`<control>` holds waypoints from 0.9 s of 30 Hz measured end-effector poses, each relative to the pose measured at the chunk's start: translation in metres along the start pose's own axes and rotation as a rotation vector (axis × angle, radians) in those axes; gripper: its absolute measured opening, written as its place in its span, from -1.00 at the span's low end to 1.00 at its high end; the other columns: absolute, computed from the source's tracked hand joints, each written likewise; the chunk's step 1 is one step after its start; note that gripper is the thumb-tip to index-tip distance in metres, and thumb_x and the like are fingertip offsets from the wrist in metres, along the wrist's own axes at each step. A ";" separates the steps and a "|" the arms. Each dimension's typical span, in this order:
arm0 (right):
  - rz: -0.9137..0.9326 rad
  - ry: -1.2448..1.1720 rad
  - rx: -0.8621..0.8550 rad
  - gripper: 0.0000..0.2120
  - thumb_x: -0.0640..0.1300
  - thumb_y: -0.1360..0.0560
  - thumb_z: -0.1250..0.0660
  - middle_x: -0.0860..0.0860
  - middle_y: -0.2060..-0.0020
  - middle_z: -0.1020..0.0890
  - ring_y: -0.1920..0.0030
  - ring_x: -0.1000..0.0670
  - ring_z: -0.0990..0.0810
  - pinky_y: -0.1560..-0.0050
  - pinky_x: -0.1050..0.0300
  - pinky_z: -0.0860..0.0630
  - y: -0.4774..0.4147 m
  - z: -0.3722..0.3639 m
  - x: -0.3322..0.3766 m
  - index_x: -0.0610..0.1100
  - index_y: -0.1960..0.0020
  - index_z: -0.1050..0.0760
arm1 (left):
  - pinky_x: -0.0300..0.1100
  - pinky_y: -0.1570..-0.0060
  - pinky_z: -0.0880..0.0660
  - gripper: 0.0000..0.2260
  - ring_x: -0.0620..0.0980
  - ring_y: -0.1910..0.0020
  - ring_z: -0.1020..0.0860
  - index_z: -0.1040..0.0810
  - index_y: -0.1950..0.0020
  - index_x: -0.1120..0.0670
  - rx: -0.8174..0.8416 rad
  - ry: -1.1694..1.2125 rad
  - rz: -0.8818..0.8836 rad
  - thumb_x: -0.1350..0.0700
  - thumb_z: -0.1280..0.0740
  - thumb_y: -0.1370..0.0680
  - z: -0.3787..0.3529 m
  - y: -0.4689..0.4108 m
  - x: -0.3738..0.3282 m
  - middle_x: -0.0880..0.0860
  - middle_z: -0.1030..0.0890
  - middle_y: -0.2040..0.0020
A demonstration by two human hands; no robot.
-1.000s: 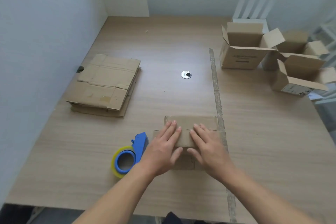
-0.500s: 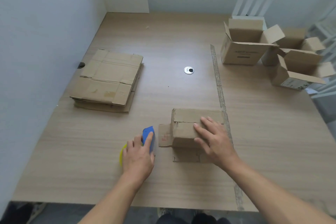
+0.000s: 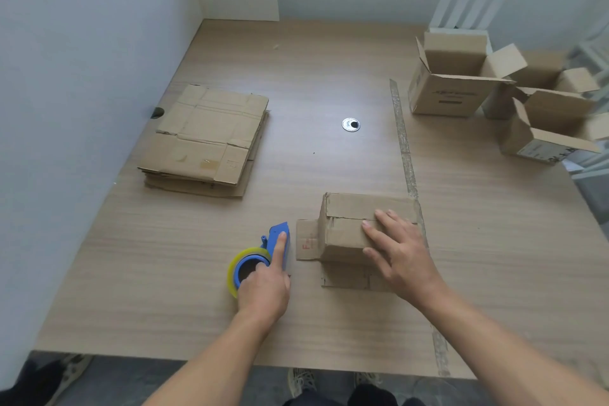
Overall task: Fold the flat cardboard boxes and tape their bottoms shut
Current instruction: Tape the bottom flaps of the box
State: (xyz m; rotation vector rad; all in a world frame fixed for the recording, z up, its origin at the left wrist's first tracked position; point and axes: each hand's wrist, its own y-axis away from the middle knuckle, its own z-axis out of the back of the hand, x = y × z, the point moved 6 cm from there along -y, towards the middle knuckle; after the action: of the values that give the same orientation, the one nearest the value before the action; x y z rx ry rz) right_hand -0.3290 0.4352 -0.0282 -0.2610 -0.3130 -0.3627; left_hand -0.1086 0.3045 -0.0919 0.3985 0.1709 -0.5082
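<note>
Leaving the box (image 3: 346,237), my left hand (image 3: 263,290) is gripping the tape dispenser (image 3: 250,255) by its handle; my right hand (image 3: 402,254), lying flat, is pinning the light, springy flaps (image 3: 356,208).

Wooden table (image 3: 329,76) with a round metal grommet (image 3: 351,124), white partition (image 3: 82,76) at left

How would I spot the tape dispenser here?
Start at the table edge nearest the person, just left of the folded box that the right hand presses. The tape dispenser is there in the left hand: the only blue-and-yellow thing among brown cardboard.
</note>
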 end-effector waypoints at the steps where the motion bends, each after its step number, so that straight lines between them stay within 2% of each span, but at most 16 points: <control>1: 0.003 -0.001 0.004 -0.54 0.14 -0.54 -0.19 -0.16 -0.36 -0.51 -0.37 -0.24 -0.45 -0.35 -0.13 -0.26 0.000 0.000 0.000 -0.06 -0.31 -0.57 | -0.06 0.26 -0.49 -0.26 0.03 0.21 -0.52 0.48 -0.48 -0.24 0.005 0.008 0.002 -0.08 -0.12 -0.66 0.000 -0.001 0.002 0.08 -0.49 0.10; 4: 0.002 -0.008 0.027 -0.54 0.13 -0.53 -0.19 -0.17 -0.35 -0.51 -0.36 -0.26 -0.45 -0.33 -0.24 -0.37 -0.001 0.000 0.000 -0.07 -0.30 -0.57 | -0.06 0.21 -0.52 -0.28 0.01 0.20 -0.53 0.42 -0.51 -0.24 0.002 0.052 0.001 -0.11 -0.13 -0.66 0.004 -0.005 0.004 0.06 -0.51 0.11; 6: -0.015 -0.027 0.045 -0.53 0.13 -0.51 -0.20 -0.18 -0.35 -0.51 -0.36 -0.28 -0.45 -0.32 -0.29 -0.39 -0.005 0.000 -0.001 -0.07 -0.29 -0.58 | -0.05 0.18 -0.54 -0.30 0.00 0.21 -0.52 0.37 -0.55 -0.21 -0.042 0.097 -0.044 -0.09 -0.13 -0.66 0.011 -0.006 0.001 0.04 -0.51 0.12; 8: -0.027 -0.048 0.059 -0.54 0.12 -0.49 -0.24 -0.19 -0.34 -0.52 -0.36 -0.29 -0.45 -0.32 -0.30 -0.38 -0.009 0.001 0.000 -0.07 -0.28 -0.59 | -0.11 0.17 -0.50 -0.30 -0.01 0.19 -0.51 0.35 -0.52 -0.27 -0.102 0.166 -0.100 -0.08 -0.16 -0.66 0.026 -0.004 -0.005 0.02 -0.51 0.11; 11: -0.041 -0.074 0.059 -0.57 0.08 -0.46 -0.32 -0.18 -0.33 -0.53 -0.36 -0.29 -0.45 -0.33 -0.31 -0.37 -0.009 0.002 -0.001 -0.07 -0.27 -0.60 | -0.20 0.12 -0.42 -0.32 -0.02 0.13 -0.48 0.13 -0.54 -0.36 -0.207 0.320 -0.182 -0.04 -0.27 -0.62 0.062 0.004 -0.015 -0.07 -0.50 0.03; 13: -0.042 -0.079 0.056 -0.58 0.06 -0.45 -0.35 -0.19 -0.32 -0.53 -0.35 -0.29 -0.46 -0.32 -0.33 -0.38 -0.008 0.001 -0.003 -0.07 -0.26 -0.60 | -0.19 0.08 -0.45 -0.33 -0.01 0.10 -0.48 -0.03 -0.53 -0.38 -0.250 0.421 -0.229 0.00 -0.34 -0.58 0.086 0.007 -0.019 -0.15 -0.46 -0.04; 16: -0.028 -0.076 0.044 -0.56 0.12 -0.46 -0.29 -0.19 -0.29 -0.56 -0.31 -0.30 -0.50 -0.26 -0.35 -0.42 -0.009 0.000 -0.004 -0.06 -0.23 -0.62 | -0.32 0.15 -0.44 -0.30 -0.01 0.11 -0.52 -0.09 -0.45 -0.51 -0.274 0.537 -0.293 0.02 -0.40 -0.54 0.111 0.007 -0.023 -0.17 -0.48 -0.15; 19: -0.034 -0.089 0.060 -0.58 0.08 -0.42 -0.35 -0.18 -0.27 -0.57 -0.30 -0.31 -0.52 -0.23 -0.35 -0.45 -0.010 -0.001 -0.003 -0.06 -0.22 -0.63 | -0.33 0.26 -0.44 -0.29 -0.01 0.19 -0.53 -0.12 -0.39 -0.54 -0.275 0.579 -0.309 0.06 -0.41 -0.51 0.128 0.004 -0.032 -0.10 -0.56 -0.03; 21: -0.035 -0.086 0.075 -0.58 0.06 -0.39 -0.38 -0.17 -0.27 -0.58 -0.29 -0.30 -0.52 -0.23 -0.33 -0.46 -0.011 -0.002 -0.004 -0.05 -0.22 -0.63 | -0.29 0.34 -0.48 -0.29 0.01 0.26 -0.53 -0.14 -0.36 -0.54 -0.258 0.573 -0.319 0.09 -0.41 -0.48 0.134 0.004 -0.043 -0.10 -0.56 0.10; 24: -0.054 -0.107 0.117 -0.56 0.12 -0.41 -0.32 -0.12 -0.29 -0.57 -0.33 -0.26 -0.50 -0.29 -0.23 -0.44 -0.014 0.000 -0.005 -0.01 -0.24 -0.61 | -0.28 0.37 -0.48 -0.27 -0.03 0.31 -0.50 -0.15 -0.34 -0.55 -0.184 0.509 -0.410 0.12 -0.41 -0.46 0.135 0.006 -0.059 -0.16 -0.53 0.12; 27: -0.117 -0.203 0.128 -0.48 0.22 -0.47 -0.15 0.02 -0.34 -0.51 -0.37 -0.09 -0.44 -0.37 -0.09 -0.35 -0.018 0.014 -0.008 0.05 -0.34 -0.52 | -0.25 0.31 -0.42 -0.24 -0.03 0.27 -0.46 -0.17 -0.40 -0.46 -0.207 0.209 -0.623 0.11 -0.46 -0.41 0.142 0.008 -0.077 -0.18 -0.56 0.05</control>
State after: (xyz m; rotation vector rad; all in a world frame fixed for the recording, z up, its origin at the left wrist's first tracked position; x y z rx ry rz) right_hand -0.3463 0.4257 -0.0150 -0.1540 -0.5505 -0.4311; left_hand -0.1621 0.2861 0.0591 0.1869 0.5544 -1.0520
